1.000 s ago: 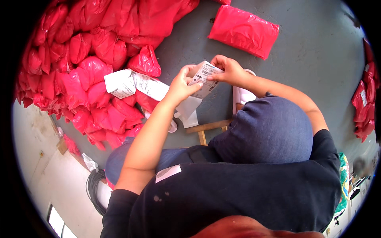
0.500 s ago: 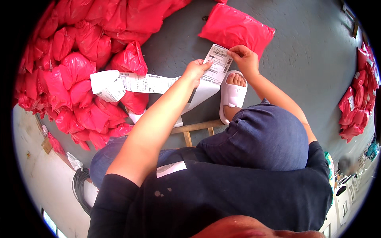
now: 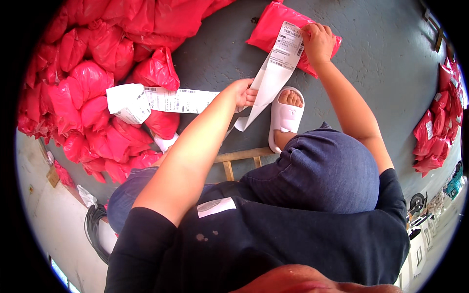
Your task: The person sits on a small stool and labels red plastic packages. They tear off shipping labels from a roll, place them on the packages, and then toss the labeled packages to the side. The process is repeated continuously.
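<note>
High over a red plastic parcel (image 3: 266, 27) on the floor, my right hand (image 3: 318, 45) pinches the right edge of a long white strip of printed labels (image 3: 286, 49). The strip's lower end bends back above the floor, beside my white slipper. My left hand (image 3: 243, 93) is lower and to the left, its fingers loosely apart and not closed on the raised length. Another stretch of labels (image 3: 181, 101) runs leftward from behind this hand to a folded stack of labels (image 3: 129, 103) among red bags. The hand hides part of that stretch.
A large heap of red plastic bags (image 3: 93, 83) fills the left side. More red parcels (image 3: 435, 127) lie at the far right. A low wooden frame (image 3: 239, 158) is between my legs, and a coil of dark cable (image 3: 95, 229) lies at lower left.
My right hand has moved up and away with the label strip, drawing it over the parcel. My left hand has let go of the label's edge and dropped slightly lower.
</note>
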Demonstrator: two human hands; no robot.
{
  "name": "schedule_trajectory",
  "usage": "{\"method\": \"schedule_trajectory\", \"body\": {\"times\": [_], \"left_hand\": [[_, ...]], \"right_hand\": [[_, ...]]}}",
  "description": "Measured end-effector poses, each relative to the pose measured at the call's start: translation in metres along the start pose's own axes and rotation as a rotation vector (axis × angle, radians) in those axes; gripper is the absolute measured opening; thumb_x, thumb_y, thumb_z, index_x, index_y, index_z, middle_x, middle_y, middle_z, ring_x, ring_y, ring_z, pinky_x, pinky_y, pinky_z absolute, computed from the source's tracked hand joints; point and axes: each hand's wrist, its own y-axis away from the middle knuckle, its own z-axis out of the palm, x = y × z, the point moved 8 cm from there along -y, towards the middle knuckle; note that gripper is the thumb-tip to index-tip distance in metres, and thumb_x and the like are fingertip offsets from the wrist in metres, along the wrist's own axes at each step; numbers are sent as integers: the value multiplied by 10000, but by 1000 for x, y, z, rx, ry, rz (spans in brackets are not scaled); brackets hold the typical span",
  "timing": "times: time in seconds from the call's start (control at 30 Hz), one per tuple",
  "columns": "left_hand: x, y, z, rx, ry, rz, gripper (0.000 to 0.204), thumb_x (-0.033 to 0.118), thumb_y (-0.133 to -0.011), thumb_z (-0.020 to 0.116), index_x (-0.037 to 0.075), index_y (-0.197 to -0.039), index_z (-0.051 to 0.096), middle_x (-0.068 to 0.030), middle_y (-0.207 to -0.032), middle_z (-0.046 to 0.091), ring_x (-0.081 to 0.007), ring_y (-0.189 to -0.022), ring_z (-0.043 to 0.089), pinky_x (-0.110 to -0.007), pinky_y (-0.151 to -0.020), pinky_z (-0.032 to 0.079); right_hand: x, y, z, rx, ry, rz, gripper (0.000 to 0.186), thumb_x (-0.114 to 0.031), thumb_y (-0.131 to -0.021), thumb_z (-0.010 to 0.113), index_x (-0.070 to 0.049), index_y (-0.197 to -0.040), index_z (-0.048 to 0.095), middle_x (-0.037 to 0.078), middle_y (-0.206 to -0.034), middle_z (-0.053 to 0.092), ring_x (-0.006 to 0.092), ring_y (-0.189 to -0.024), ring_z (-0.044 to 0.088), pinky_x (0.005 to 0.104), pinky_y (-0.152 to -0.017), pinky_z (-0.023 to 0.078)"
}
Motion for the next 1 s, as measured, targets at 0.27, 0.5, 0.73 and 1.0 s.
{"method": "schedule_trajectory", "body": {"times": [0.27,0.5,0.73,1.0], "left_hand": [[-103,-7,-93,-145,126,-419,283,293,-866,425,60,-914,578,-70,-711,636,-180,-603,631,-343,-528,525],[-90,94,-139,375,-686,-220,313,274,-835,511,-25,-889,586,-94,-729,642,-208,-590,623,-349,-519,509],[-3,259,-37,352,-1113,624,150,66,-771,573,27,-897,643,-127,-796,628,-205,-741,614,-288,-665,466],[-33,434,-35,642,-1014,997,255,-27,-762,557,41,-992,643,-107,-872,634,-198,-807,610,-280,-737,455]], "right_hand": [[-17,12,1,46,128,-130,415,-366,-741,602,-100,-1058,567,99,-1257,442,305,-1172,387,478,-936,282],[-65,45,32,-137,23,-412,809,-503,-682,624,-29,-1286,372,141,-1399,264,336,-1310,196,535,-1036,126],[-46,24,8,-67,-422,-280,762,-377,-663,722,-40,-1255,382,125,-1357,333,306,-1275,279,426,-1038,223],[79,-8,10,-300,-139,414,618,-415,-693,702,-14,-1127,518,157,-1098,564,284,-1028,537,387,-883,414]]}}
